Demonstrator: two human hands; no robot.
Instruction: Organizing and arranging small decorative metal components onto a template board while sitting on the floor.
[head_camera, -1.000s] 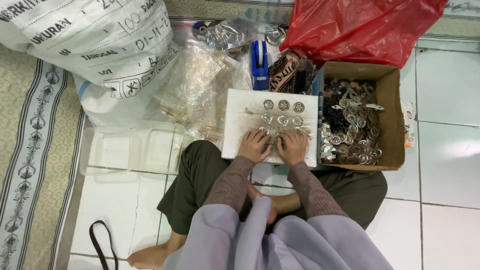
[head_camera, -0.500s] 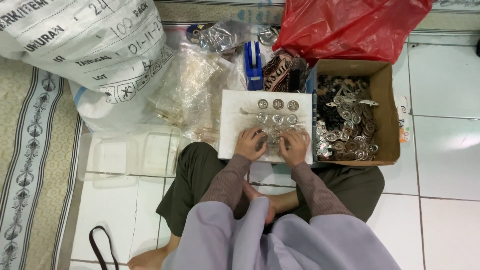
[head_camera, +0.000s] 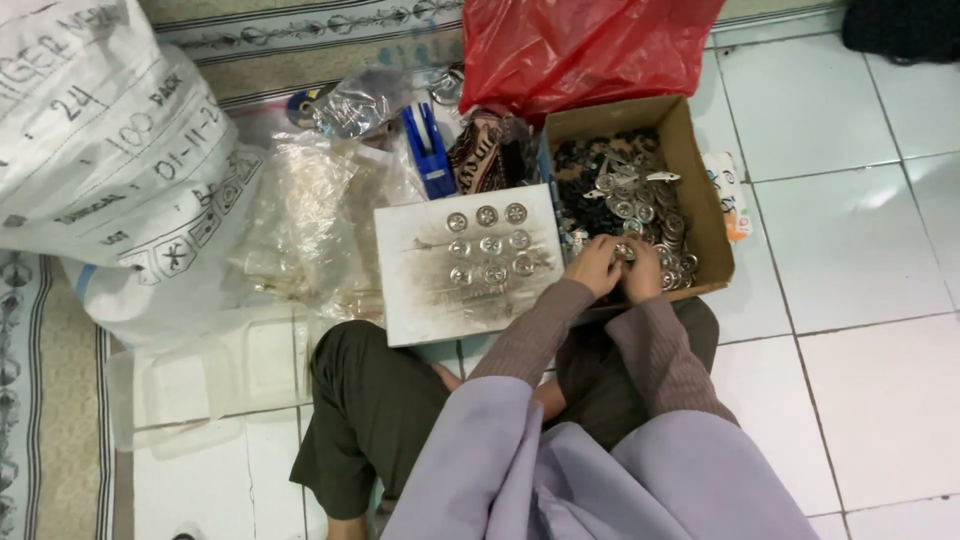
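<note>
Person seated cross-legged on tile floor; left hand (head_camera: 594, 266) and right hand (head_camera: 641, 270) side by side at near edge of cardboard box (head_camera: 712, 215); both sets of fingers curled onto small metal piece (head_camera: 625, 250) between them, pinch appears closed; heap of round metal parts (head_camera: 625, 195) just beyond hands inside box; white board (head_camera: 420, 300) left of grip, nine metal discs (head_camera: 488, 244) in rows on it; blue tape dispenser (head_camera: 428, 150) beyond board; red plastic bag (head_camera: 580, 45) beyond box; large white sack (head_camera: 110, 150) far left.
</note>
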